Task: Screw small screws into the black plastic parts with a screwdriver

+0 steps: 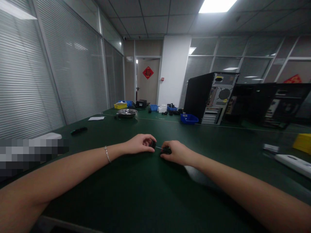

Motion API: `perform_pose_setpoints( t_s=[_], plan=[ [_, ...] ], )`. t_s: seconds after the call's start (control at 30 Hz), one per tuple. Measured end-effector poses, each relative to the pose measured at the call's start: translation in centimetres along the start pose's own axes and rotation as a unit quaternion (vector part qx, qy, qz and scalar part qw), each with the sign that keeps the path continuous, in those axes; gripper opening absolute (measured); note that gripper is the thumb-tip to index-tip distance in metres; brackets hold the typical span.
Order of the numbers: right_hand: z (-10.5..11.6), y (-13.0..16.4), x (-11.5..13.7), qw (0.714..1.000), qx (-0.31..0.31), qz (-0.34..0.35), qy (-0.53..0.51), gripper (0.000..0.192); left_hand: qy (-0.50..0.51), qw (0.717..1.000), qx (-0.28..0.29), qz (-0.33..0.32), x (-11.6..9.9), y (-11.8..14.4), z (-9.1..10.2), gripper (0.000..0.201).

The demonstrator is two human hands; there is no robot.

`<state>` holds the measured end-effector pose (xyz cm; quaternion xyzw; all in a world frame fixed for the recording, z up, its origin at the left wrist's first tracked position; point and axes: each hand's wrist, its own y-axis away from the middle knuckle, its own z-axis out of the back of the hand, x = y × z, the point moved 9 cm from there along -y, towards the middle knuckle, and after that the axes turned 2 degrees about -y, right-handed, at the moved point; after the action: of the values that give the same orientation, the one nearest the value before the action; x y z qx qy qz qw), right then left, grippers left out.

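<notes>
- A thin-shafted tool (166, 150) is being gripped by its dark handle in the right hand (177, 152), the fingers and thumb being closed around it.
- A small black piece (152, 144) is being pinched between the thumb and fingers of the left hand (139, 144), at the fingertips.
- The tool is being held with its long axis running nearly crosswise; its shaft is being pointed left, out of the right hand and towards the black piece. Whether the piece is being touched by the tip cannot be told.
- Which way the piece is being turned cannot be told, as it is being partly covered by the fingers.
- Both hands are being held over the green surface (136, 191).
- Farther out, a blue tray (189, 119) and a computer tower (201, 95) are being supported by the surface.
</notes>
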<state>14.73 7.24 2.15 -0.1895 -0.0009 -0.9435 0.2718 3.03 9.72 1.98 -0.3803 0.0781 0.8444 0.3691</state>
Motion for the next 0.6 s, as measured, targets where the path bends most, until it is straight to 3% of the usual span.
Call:
perform_pose_setpoints(
  t_s=[0.17, 0.3, 0.43, 0.6],
  plan=[
    [0.3, -0.1, -0.2, 0.997, -0.008, 0.026, -0.069, 0.026, 0.082, 0.996, -0.036, -0.004, 0.9, -0.5, 0.4, 0.047],
    [2.2, 0.3, 0.8, 0.987, -0.103, 0.076, -0.097, 0.025, 0.149, 0.988, -0.048, -0.005, 1.3, -0.7, 0.2, 0.046],
    [3.3, 1.1, 2.5, 0.969, -0.164, 0.132, -0.127, 0.024, 0.169, 0.984, -0.037, -0.033, 0.0, -0.5, -0.7, 0.043],
    [3.2, 1.5, 3.0, 0.961, -0.203, 0.151, -0.11, 0.021, 0.19, 0.98, -0.028, -0.055, -2.0, 0.2, -1.4, 0.042]
  ],
)
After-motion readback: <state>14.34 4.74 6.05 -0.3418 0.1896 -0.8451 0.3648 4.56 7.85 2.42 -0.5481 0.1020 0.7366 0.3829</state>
